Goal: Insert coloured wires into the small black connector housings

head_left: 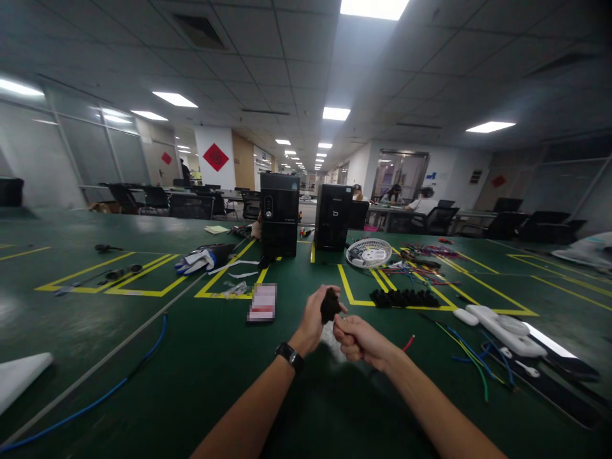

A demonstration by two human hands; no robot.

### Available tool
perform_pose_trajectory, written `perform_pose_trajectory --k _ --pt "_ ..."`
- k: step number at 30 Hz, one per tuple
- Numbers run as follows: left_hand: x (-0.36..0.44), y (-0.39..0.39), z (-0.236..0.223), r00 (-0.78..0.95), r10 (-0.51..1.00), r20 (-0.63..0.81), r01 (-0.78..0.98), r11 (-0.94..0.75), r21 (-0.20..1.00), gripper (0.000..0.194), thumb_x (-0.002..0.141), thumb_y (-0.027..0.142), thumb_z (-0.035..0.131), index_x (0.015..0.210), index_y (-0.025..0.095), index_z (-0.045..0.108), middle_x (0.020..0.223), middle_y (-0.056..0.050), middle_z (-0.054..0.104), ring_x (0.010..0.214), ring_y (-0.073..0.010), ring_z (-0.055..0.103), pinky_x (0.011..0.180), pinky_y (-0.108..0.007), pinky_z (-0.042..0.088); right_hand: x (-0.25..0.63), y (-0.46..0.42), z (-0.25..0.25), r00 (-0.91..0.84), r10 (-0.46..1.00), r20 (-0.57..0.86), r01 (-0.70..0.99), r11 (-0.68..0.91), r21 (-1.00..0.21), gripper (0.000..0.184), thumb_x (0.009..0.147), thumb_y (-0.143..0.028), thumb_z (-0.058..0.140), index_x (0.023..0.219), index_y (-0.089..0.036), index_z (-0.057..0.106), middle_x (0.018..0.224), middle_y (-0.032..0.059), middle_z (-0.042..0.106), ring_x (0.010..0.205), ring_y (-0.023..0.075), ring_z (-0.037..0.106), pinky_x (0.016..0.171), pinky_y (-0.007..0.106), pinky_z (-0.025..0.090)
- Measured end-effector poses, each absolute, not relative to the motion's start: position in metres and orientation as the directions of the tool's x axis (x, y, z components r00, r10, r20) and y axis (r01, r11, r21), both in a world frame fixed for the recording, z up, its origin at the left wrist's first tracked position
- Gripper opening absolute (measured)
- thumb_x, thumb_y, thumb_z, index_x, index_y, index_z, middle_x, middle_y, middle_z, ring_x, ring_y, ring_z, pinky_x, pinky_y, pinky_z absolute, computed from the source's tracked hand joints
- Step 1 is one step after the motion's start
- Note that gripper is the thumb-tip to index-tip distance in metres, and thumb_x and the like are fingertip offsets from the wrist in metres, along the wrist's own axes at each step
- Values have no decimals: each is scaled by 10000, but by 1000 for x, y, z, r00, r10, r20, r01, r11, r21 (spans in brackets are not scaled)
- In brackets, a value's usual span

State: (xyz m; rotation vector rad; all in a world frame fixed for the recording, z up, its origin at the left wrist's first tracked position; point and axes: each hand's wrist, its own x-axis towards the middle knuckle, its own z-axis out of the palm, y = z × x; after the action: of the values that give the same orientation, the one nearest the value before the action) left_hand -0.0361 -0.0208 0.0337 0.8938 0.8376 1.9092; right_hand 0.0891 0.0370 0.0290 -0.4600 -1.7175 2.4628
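Observation:
A small black lumpy piece (330, 306) is gripped in my left hand (313, 315), held above the table in front of me. Its kind is not clear, though it resembles the row of black pieces (404, 298) lying to the right. My right hand (356, 336) is closed in a pinch against the lower right edge of the black piece. What sits between those fingertips is too small to name. A short red wire (408, 343) shows just past my right wrist, partly hidden by it.
Two black computer towers (280, 217) stand ahead. A white round basket (369, 253) and bundled wires (430, 268) lie right, near loose wires (471, 354) and a white device (507, 331). Gloves (203, 260), a printed packet (262, 303) and a blue cable (119, 384) are left.

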Motion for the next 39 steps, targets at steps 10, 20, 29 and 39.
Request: perform_pose_trajectory --k 10,20,29,39 --pt "-31 -13 25 -643 732 225 -281 -499 820 212 758 326 470 671 155 561 563 -5 570 518 -136 564 550 -244 422 82 24 18 -935 286 -211 111 -329 -938 403 830 -517 563 664 -169 443 463 -115 234 357 26 122 336 169 74" --pt "-46 -16 22 -649 705 284 -80 -435 897 239 787 348 455 703 162 580 543 -2 574 500 -133 551 485 -231 389 78 20 17 -881 462 -99 96 -30 -995 324 871 -440 483 734 -153 547 444 -98 315 351 48 226 349 174 193" --pt "-46 -8 20 -728 678 103 -402 -543 737 187 713 319 482 639 158 541 544 6 549 494 -152 572 532 -279 448 73 14 28 -775 620 126 262 495 -828 295 863 -269 435 650 -149 600 469 -47 421 447 81 387 472 211 253" --pt "-86 -12 28 -775 631 -18 -531 -636 560 220 748 336 362 617 189 462 502 35 487 467 -109 532 570 -257 455 87 11 29 -735 676 53 340 436 -834 320 871 -303 429 659 -128 593 484 -38 394 458 86 364 449 211 240"
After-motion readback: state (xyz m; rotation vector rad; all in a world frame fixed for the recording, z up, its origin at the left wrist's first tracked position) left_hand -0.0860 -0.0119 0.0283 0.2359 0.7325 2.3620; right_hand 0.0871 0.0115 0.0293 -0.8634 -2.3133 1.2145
